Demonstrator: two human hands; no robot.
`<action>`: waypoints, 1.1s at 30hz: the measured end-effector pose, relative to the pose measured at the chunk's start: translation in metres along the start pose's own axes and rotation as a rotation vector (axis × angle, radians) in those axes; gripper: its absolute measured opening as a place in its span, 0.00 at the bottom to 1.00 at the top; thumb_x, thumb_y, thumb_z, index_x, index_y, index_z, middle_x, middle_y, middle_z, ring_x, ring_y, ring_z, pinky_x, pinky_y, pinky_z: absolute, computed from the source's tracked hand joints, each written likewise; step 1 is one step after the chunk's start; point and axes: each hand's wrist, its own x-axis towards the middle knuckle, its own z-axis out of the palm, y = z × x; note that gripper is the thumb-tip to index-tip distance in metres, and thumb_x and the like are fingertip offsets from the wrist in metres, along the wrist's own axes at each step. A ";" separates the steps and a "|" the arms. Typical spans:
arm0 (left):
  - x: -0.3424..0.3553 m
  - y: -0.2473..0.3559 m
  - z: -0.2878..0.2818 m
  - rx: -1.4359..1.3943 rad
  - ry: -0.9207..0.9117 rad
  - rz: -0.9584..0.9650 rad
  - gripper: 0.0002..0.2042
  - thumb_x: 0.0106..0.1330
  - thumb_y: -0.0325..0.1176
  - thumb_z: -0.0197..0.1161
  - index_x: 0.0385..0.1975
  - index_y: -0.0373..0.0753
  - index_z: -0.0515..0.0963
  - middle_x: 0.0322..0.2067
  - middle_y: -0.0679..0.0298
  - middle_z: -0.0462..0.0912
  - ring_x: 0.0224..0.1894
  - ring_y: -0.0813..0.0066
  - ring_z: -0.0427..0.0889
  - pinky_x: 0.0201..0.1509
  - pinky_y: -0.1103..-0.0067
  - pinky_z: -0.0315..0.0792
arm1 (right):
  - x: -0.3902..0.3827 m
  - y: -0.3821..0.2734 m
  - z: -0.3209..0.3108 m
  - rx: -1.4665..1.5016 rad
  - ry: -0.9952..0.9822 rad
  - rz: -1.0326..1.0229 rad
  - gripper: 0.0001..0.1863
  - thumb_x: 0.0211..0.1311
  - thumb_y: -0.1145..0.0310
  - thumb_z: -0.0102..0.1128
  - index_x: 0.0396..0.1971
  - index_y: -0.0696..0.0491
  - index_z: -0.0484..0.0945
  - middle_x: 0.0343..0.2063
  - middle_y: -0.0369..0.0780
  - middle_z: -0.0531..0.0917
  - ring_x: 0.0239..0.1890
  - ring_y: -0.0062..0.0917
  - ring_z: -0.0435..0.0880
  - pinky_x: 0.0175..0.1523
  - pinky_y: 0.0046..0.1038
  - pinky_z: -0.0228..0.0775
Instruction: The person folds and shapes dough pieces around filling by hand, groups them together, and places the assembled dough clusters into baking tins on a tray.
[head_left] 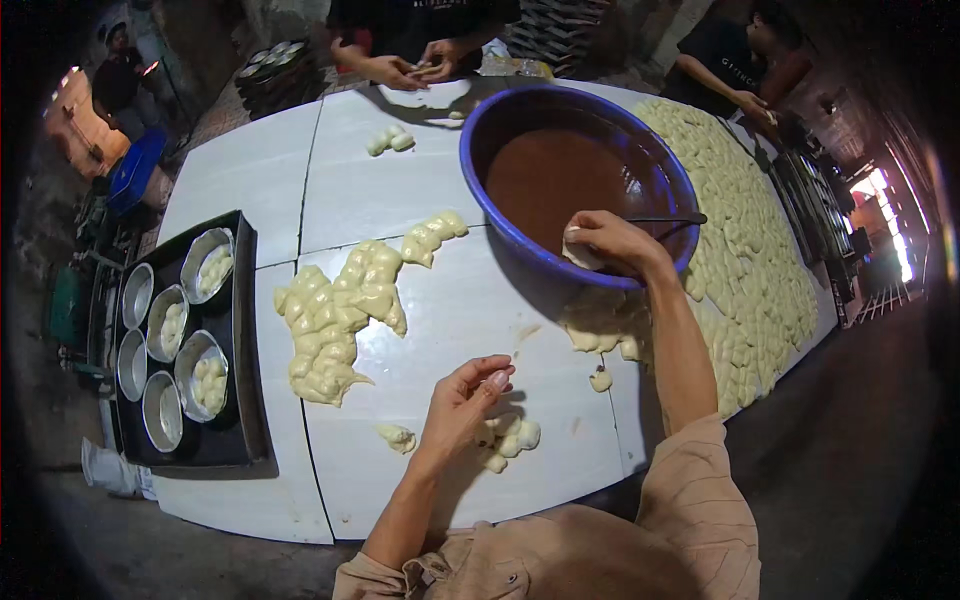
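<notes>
My right hand [605, 240] is over the near rim of a blue basin [500, 215] of brown filling. Its fingers are closed on a pale, flattened piece of dough [582, 254]. A dark-handled utensil [672, 218] rests across the basin's right side. My left hand [468, 400] hovers above the white table, thumb and fingers slightly apart, nothing visible between them. Just beside its wrist lies a small cluster of dough balls [512, 436], partly hidden by the hand. One small dough piece [397, 438] sits to the left. Farther off spreads a heap of joined dough pieces [345, 310].
A black tray [250, 330] with several round tins, some holding dough balls, stands at the left. Many dough pieces [745, 260] cover the table's right side. Across the table, a person's hands [415, 70] work dough; another person [725, 70] stands at far right.
</notes>
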 end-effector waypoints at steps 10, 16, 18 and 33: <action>0.010 -0.003 0.012 -0.014 -0.143 -0.007 0.21 0.71 0.40 0.60 0.56 0.33 0.73 0.51 0.56 0.80 0.50 0.71 0.80 0.55 0.76 0.75 | -0.025 -0.023 0.006 0.839 -0.114 -0.147 0.10 0.67 0.62 0.59 0.34 0.54 0.76 0.26 0.36 0.81 0.26 0.19 0.81 0.32 0.21 0.75; 0.032 0.014 0.050 -0.266 -0.072 0.086 0.24 0.74 0.47 0.52 0.61 0.34 0.70 0.54 0.58 0.78 0.54 0.68 0.78 0.57 0.71 0.74 | -0.071 -0.036 0.061 1.146 -0.007 -0.193 0.09 0.70 0.62 0.56 0.39 0.53 0.75 0.30 0.37 0.81 0.30 0.20 0.82 0.34 0.22 0.77; 0.032 0.010 0.061 -0.361 -0.081 0.071 0.24 0.74 0.46 0.52 0.61 0.34 0.70 0.53 0.59 0.79 0.55 0.70 0.77 0.58 0.71 0.74 | -0.087 -0.027 0.087 1.173 0.024 -0.223 0.10 0.70 0.62 0.55 0.40 0.53 0.75 0.32 0.37 0.81 0.32 0.20 0.82 0.35 0.21 0.77; 0.004 -0.038 0.031 -0.352 0.222 0.047 0.15 0.68 0.35 0.64 0.48 0.31 0.79 0.40 0.60 0.84 0.37 0.78 0.83 0.43 0.82 0.80 | -0.167 -0.013 0.194 0.235 0.521 -0.408 0.31 0.56 0.72 0.69 0.61 0.53 0.71 0.55 0.44 0.73 0.56 0.34 0.76 0.59 0.32 0.73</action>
